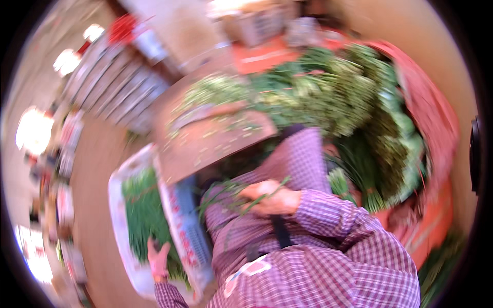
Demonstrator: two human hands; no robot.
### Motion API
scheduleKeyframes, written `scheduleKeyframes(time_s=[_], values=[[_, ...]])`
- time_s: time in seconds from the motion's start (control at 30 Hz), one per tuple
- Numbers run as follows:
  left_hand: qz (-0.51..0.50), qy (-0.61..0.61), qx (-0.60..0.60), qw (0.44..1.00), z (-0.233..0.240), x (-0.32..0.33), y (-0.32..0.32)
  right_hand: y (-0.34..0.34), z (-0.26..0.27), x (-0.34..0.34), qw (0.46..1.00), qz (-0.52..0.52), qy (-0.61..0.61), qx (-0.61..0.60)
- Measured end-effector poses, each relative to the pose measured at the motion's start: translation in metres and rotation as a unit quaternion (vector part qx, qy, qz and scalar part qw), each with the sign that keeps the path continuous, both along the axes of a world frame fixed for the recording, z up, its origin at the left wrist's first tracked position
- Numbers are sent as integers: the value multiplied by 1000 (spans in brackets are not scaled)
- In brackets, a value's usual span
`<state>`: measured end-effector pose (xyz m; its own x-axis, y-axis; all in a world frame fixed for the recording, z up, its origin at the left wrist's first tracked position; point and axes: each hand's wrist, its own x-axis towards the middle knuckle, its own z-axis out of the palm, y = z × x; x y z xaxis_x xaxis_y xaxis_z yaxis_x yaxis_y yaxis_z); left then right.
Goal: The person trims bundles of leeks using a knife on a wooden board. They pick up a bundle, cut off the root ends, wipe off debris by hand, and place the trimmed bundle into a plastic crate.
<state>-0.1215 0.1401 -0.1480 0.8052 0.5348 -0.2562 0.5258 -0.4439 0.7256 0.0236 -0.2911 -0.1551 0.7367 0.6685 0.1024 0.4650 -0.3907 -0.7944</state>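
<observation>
My left hand [158,257] is over the white foam box [117,215] on the left, fingers apart, at the near part of a bundle of long green chives or similar leaves [148,215]. A band crosses the bundle's far part. Above my lap, my right hand [267,196] is closed around a few loose green blades [221,194], which stick out on both sides. Ahead of my knees stands a brown board or low table [215,148] strewn with small cut pieces. On it lie a knife [196,116] with a brownish handle and a heap of pale green trimmings [215,90]. Motion blurs the view.
A blue plastic crate [194,215] sits between the box and my leg. At right, a large red-lined container [427,100] holds several bundled greens [335,92]. Stacked grey slabs or boxes [115,84] stand far left. Cartons [65,208] line the floor's far side.
</observation>
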Motion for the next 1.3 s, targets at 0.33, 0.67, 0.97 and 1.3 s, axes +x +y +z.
scheduleKeyframes(time_s=[0.33, 0.67, 0.97, 1.3], values=[[-188, -161, 118, 962, -132, 214, -89, -11, -23, -59, 995, -47, 8, -89], [-315, -169, 92, 929, -99, 321, -234, -66, 17, -137, 947, -281, 69, -141], [-318, -154, 104, 930, -89, 342, -249, -200, -14, -196, 843, -490, 220, 38], [-273, -151, 92, 946, -69, 334, -241, -301, 27, -20, 785, -584, -201, -58]])
